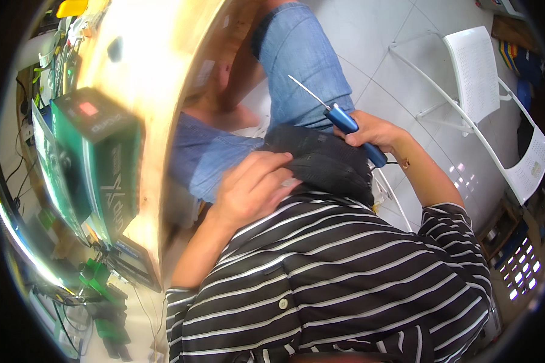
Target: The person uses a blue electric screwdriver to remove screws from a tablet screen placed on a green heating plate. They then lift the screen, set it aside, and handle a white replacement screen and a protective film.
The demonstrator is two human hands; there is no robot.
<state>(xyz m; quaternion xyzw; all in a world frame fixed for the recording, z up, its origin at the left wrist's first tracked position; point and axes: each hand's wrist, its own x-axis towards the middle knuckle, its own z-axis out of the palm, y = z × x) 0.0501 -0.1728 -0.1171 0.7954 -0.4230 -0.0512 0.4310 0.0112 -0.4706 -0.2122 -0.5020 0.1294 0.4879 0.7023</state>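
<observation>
My right hand [375, 133] is closed around the handle of a slim tool with a blue and dark grip [344, 119]. Its thin metal shaft points up and to the left, above my jeans [303, 54]; I cannot tell its exact kind. On my lap lies a black fabric item [327, 160], perhaps a bag or a cap. My left hand [251, 187] rests at its left edge, fingers loosely stretched out and slightly apart, with no object visible in them. The fingertips touch or hover just over the fabric.
To my left runs a wooden table [157, 78] carrying a green and black box [97, 157], with a screen and cables beyond it. A white folding chair [475, 85] stands on the tiled floor [369, 36] at the right. A perforated basket [521, 266] is at the lower right.
</observation>
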